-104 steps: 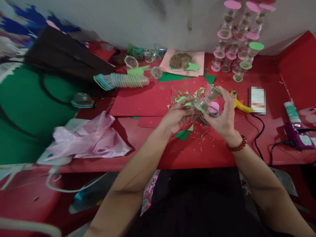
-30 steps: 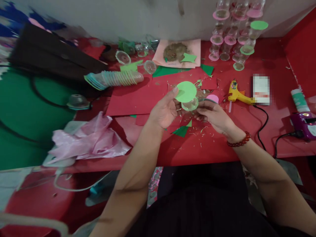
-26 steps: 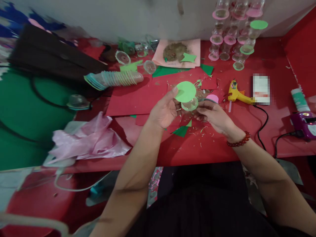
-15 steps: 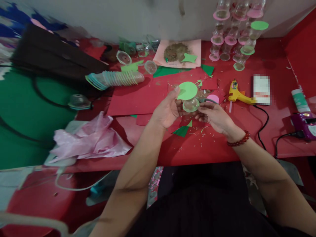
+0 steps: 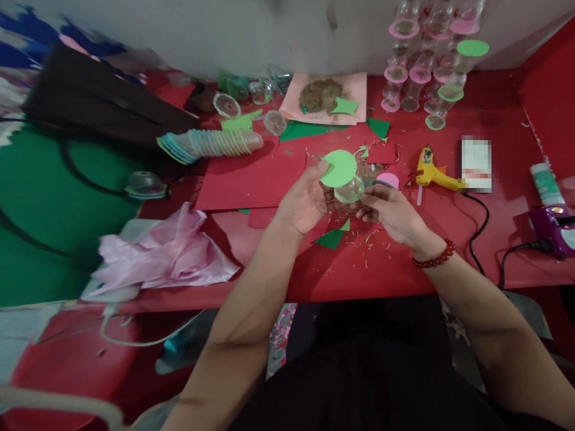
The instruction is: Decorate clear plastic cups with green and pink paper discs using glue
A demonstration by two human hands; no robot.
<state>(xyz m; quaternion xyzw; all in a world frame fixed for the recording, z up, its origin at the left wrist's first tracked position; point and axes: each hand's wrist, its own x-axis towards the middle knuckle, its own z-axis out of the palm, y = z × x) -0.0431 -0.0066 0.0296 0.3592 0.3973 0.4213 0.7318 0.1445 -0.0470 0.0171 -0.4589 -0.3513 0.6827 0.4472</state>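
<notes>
A light green paper disc [image 5: 339, 169] is pinched at its left edge by my left hand [image 5: 304, 202], thumb on top. Just below and right of it is a clear plastic cup [image 5: 350, 190] with a green rim, partly covered by the disc. My right hand [image 5: 392, 214] is closed on the cup's right side, its fingertips at the rim. Left fingers reach behind the cup; whether they touch it I cannot tell. A pink paper disc [image 5: 389, 179] lies beyond my right hand, beside a dark-handled item I cannot make out.
On the red table [image 5: 359, 275] lie paper sheets and scraps. A yellow glue gun [image 5: 433, 170] with a cord lies right. Stacked cups [image 5: 206, 145] lie left, near pink cloth [image 5: 166, 251]. Joined cup towers [image 5: 420, 75] stand back right. A pink sheet [image 5: 357, 87] holds a brown mass.
The green disc has tilted and shifted slightly left, still in my left hand. The cup has tipped a little. My right hand stays almost in place.
</notes>
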